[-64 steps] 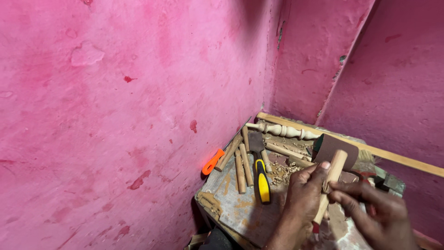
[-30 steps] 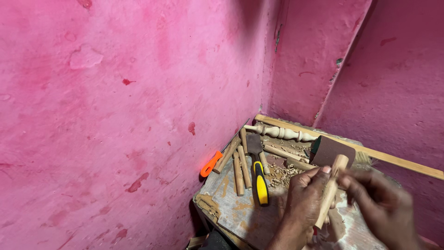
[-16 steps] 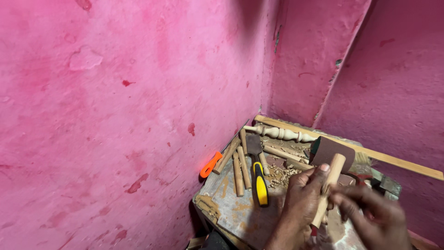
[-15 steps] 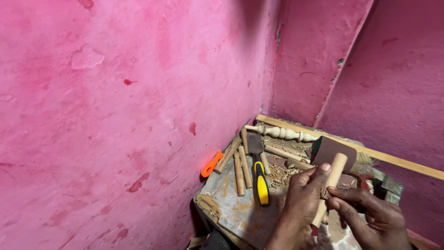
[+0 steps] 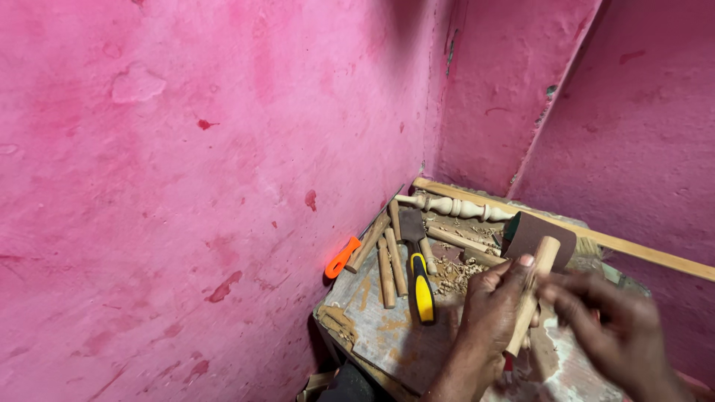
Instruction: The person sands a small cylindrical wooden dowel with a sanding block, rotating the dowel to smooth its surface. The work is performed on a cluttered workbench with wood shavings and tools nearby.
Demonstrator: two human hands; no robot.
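My left hand (image 5: 488,309) grips a pale round wooden dowel (image 5: 535,275), held tilted with its rounded end up. My right hand (image 5: 614,327) is blurred beside the dowel's lower part, fingers touching or close to it; whether it holds anything I cannot tell. A brown sheet of sandpaper (image 5: 540,232) stands just behind the dowel's top. Both hands hover over a worn wooden bench top (image 5: 380,327).
On the bench lie a yellow-and-black handled chisel (image 5: 419,283), several plain wooden sticks (image 5: 387,264), a turned wooden spindle (image 5: 454,206), an orange tool handle (image 5: 341,257) at the left edge and wood shavings (image 5: 454,272). Pink walls close in left and behind. A long wooden strip (image 5: 633,249) runs along the back.
My right hand has slid back and forth along the dowel and is now blurred at its lower part. My left hand and the dowel stay nearly in place.
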